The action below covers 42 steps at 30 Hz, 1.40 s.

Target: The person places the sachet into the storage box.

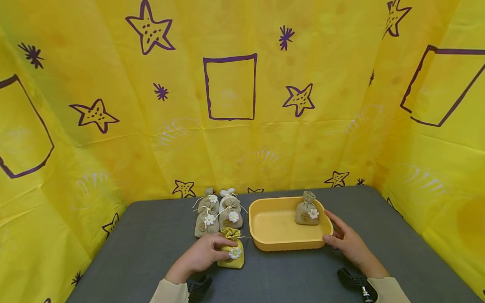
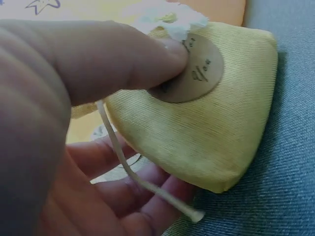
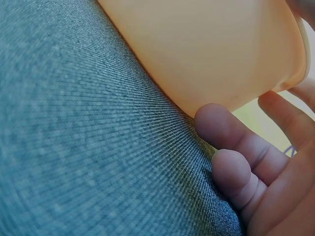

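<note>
- Head view: your left hand (image 1: pixel 206 253) grips a yellow pouch (image 1: pixel 232 254) that lies on the grey desk (image 1: pixel 151 248), just in front of the near left corner of the yellow tray (image 1: pixel 273 242). Your fingers curl over the pouch's gathered top, beside its white flower.
- Head view: your right hand (image 1: pixel 346 240) rests against the tray's right end, thumb at the near corner and fingers stretched along the rim. One tan pouch (image 1: pixel 307 209) stands inside the tray at its far right.
- Head view: four more pouches (image 1: pixel 219 209) stand bunched together just left of the tray, behind the yellow one; three are tan and one at the back is white. Yellow sheeting with purple stars (image 1: pixel 149 27) walls in the desk.
- Left wrist view: your thumb (image 2: pixel 123 59) presses on the round brown label (image 2: pixel 202 69) of the yellow pouch (image 2: pixel 216 137), and your fingers lie under it. The pouch's cord (image 2: pixel 147 184) trails across your palm, and the pouch's lower edge touches the desk.
- Right wrist view: two fingertips (image 3: pixel 221 128) touch the tray's outer wall (image 3: pixel 206 49) low down, where it meets the desk (image 3: pixel 88 147). The fingers are only lightly bent and hold nothing between them.
</note>
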Each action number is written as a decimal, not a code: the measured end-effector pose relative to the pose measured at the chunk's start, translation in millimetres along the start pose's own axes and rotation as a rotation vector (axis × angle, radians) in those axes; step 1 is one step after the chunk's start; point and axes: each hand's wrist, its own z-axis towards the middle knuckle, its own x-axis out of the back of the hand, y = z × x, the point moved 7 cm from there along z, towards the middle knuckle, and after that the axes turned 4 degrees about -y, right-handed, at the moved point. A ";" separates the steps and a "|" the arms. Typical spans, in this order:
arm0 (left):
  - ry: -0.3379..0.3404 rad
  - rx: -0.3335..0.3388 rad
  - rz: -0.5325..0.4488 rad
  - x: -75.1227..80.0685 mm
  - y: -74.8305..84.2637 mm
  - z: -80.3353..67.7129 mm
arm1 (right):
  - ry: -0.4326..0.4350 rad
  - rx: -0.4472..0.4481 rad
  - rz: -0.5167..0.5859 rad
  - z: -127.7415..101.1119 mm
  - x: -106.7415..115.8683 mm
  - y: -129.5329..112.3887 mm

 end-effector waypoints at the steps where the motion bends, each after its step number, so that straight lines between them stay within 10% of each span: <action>1: 0.008 0.000 0.000 0.0 0.2 0.1 | 0.000 -0.001 0.001 0.0 -0.1 -0.2; 19: 0.051 -0.023 -0.093 0.7 5.5 3.0 | 0.015 -0.002 -0.039 0.8 6.9 -2.3; 30: 0.245 -0.040 -0.202 17.8 32.2 -1.0 | 0.010 0.009 -0.001 0.1 -1.1 1.6; 42: 0.280 -0.027 -0.233 11.1 59.8 28.4 | 0.006 0.024 0.004 -0.8 -0.8 0.2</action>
